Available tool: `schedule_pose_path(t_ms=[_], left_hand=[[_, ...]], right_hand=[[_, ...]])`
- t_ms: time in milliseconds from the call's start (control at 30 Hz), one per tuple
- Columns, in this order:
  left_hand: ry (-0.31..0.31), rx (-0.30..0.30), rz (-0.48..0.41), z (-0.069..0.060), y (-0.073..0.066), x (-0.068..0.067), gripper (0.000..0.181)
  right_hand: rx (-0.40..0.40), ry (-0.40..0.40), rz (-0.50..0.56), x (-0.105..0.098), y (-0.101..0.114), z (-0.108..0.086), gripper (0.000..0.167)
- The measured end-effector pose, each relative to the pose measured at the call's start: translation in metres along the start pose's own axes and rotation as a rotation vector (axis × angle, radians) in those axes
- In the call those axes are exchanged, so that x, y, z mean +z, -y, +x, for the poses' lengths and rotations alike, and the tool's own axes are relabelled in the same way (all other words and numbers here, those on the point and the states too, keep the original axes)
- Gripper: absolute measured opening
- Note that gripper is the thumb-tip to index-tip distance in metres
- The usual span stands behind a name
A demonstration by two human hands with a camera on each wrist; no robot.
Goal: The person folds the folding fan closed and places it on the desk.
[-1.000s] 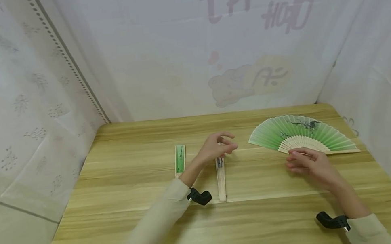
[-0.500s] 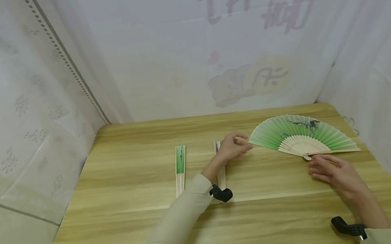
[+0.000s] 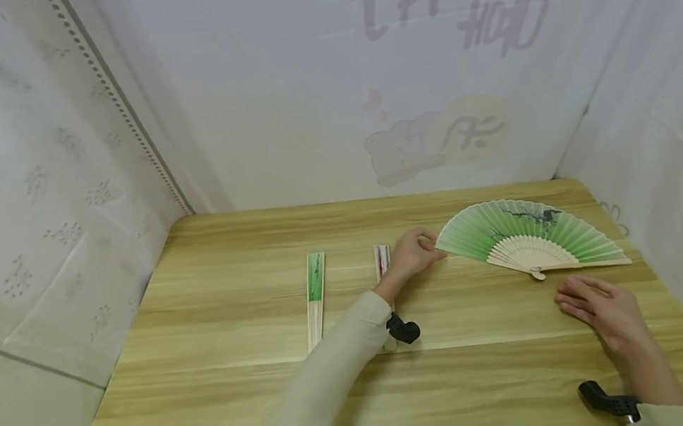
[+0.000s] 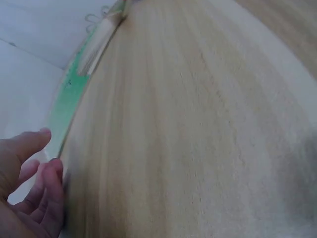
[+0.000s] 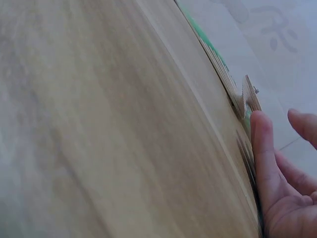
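A spread green folding fan [image 3: 525,226] with dark branch and bird markings lies at the back right of the table. My left hand [image 3: 412,253] is at the fan's left tip; in the left wrist view, the thumb and fingers [image 4: 53,173] stand apart around that tip, and contact is unclear. Below the fan's pivot, my right hand [image 3: 606,312] is apart from it, with loosely bent fingers and a separate thumb. A folded green fan [image 3: 315,287] lies to the left. Another folded fan [image 3: 382,258], with a pale and red pattern, is partly hidden beneath my left wrist and sleeve.
The wooden table [image 3: 191,345] bears all three fans. White patterned curtains [image 3: 265,109] stand behind it and along both sides. A black wrist camera mount [image 3: 403,328] sticks out from my left wrist, and a similar mount [image 3: 608,400] from my right.
My left hand has moved right, from over the middle fan to the spread fan's left tip. My right hand has drawn back from the pivot toward the lower right. The fans stay in place.
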State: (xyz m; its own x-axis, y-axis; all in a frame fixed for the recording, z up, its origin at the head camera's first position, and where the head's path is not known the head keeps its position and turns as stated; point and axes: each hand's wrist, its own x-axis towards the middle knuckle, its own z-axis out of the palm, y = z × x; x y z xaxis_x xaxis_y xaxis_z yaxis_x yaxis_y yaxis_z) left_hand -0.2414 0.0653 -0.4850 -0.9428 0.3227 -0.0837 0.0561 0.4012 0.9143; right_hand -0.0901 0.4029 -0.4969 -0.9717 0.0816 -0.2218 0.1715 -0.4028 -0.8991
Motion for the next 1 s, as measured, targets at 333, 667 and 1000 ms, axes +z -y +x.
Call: schedule_pose_path(t_ms=[333,667,1000], left_hand=[[-0.065,-0.090,0.269,0.020,-0.003,0.006,0.037],[-0.094,-0.157,0.375,0.024,-0.007,0.013,0.041],[-0.135,-0.224,0.404,0.022,-0.013,0.021,0.041]], right_hand=[[-0.026,-0.120,0.076,0.008,0.000,0.005,0.014],[0.021,-0.267,0.105,0.026,0.002,0.013,0.016],[0.037,-0.460,0.098,0.050,0.002,0.032,0.007]])
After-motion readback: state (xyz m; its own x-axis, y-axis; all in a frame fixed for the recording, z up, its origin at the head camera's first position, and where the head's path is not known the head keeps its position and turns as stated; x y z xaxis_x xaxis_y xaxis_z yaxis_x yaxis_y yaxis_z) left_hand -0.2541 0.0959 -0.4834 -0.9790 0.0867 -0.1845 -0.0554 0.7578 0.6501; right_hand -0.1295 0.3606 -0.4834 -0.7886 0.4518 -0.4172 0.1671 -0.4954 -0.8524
